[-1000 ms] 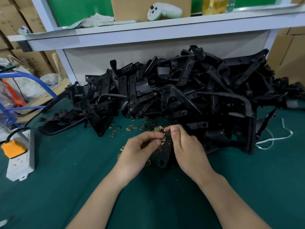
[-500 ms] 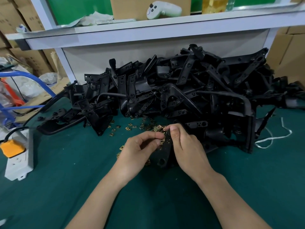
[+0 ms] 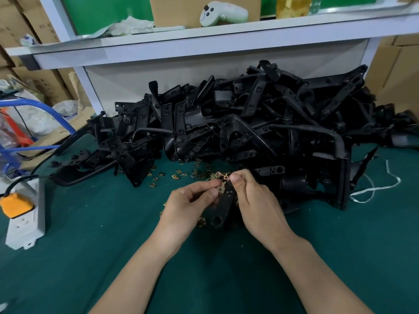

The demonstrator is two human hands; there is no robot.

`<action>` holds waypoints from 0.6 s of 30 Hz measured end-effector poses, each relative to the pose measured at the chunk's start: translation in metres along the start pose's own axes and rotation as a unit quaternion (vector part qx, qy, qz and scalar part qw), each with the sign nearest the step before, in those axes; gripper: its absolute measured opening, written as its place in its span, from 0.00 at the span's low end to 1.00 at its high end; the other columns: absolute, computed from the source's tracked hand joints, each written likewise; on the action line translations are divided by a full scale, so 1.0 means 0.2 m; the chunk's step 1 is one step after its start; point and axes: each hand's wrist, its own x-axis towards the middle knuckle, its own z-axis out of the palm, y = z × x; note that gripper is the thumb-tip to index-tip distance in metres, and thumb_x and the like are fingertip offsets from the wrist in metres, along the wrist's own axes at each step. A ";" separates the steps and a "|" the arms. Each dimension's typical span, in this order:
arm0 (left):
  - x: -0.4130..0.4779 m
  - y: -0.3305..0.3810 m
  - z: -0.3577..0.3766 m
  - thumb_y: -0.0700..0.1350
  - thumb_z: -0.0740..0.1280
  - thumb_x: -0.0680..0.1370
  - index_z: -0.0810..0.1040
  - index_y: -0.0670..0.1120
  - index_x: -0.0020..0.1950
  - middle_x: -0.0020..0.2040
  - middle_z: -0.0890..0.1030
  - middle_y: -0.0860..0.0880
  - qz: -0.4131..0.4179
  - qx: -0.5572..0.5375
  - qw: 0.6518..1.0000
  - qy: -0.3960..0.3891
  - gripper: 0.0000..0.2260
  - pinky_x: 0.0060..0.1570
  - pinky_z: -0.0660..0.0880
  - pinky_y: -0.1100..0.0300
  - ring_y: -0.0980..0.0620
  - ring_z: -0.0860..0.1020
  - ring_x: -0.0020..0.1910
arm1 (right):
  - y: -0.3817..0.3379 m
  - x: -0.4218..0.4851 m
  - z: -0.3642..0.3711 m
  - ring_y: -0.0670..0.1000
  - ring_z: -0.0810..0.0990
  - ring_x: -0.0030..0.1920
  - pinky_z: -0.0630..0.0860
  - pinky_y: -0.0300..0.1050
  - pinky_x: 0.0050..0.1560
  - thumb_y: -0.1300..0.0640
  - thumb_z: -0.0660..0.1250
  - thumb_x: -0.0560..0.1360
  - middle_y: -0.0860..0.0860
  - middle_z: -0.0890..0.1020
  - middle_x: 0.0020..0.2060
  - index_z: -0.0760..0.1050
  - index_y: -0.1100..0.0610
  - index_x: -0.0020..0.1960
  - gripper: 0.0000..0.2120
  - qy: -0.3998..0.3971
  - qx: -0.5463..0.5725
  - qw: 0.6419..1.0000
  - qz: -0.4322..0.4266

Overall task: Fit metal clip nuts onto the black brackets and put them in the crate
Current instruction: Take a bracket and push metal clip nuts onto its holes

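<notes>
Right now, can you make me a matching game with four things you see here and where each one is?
Things:
1. white controller
2. power strip
3. white string
4. black bracket

Places:
A. held in the right hand while the left hand pinches a clip nut on it
B. on the shelf above the bracket pile
C. on the green mat, right of the pile
D. at the mat's left edge

Pairs: 1-B, 2-D, 3-C, 4-A.

Factory assembly bench, green mat (image 3: 95, 257), heaped black brackets (image 3: 249, 123), stacked cardboard boxes (image 3: 27, 30) behind
</notes>
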 end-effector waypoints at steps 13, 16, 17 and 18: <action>0.01 0.00 -0.06 0.52 0.72 0.76 0.86 0.57 0.57 0.50 0.87 0.46 -0.003 0.005 1.000 -0.025 0.10 0.60 0.78 0.52 0.46 0.84 0.52 | -0.04 -0.01 -0.03 0.47 0.73 0.30 0.67 0.43 0.35 0.34 0.40 0.78 0.47 0.75 0.28 0.69 0.48 0.58 0.26 -0.008 -0.018 0.999 -0.028; 0.01 0.01 -0.06 0.52 0.73 0.74 0.86 0.55 0.58 0.51 0.87 0.44 -0.011 -0.024 0.999 -0.035 0.12 0.61 0.78 0.51 0.44 0.84 0.53 | -0.04 -0.01 -0.03 0.47 0.75 0.30 0.65 0.40 0.33 0.35 0.42 0.79 0.49 0.78 0.30 0.68 0.46 0.57 0.23 -0.010 0.000 0.999 -0.031; 0.01 0.02 -0.06 0.51 0.73 0.74 0.86 0.54 0.58 0.52 0.87 0.43 -0.017 -0.038 0.998 -0.036 0.13 0.62 0.78 0.50 0.43 0.83 0.53 | -0.04 -0.01 -0.04 0.47 0.76 0.31 0.66 0.40 0.33 0.35 0.42 0.79 0.50 0.79 0.30 0.68 0.46 0.57 0.22 -0.012 0.005 0.999 -0.032; 0.01 0.02 -0.06 0.50 0.72 0.74 0.86 0.53 0.57 0.52 0.86 0.41 -0.023 -0.051 0.998 -0.036 0.13 0.62 0.78 0.50 0.43 0.83 0.53 | -0.04 -0.01 -0.04 0.47 0.77 0.32 0.67 0.40 0.33 0.34 0.42 0.79 0.50 0.79 0.31 0.68 0.45 0.57 0.23 -0.014 0.010 0.999 -0.032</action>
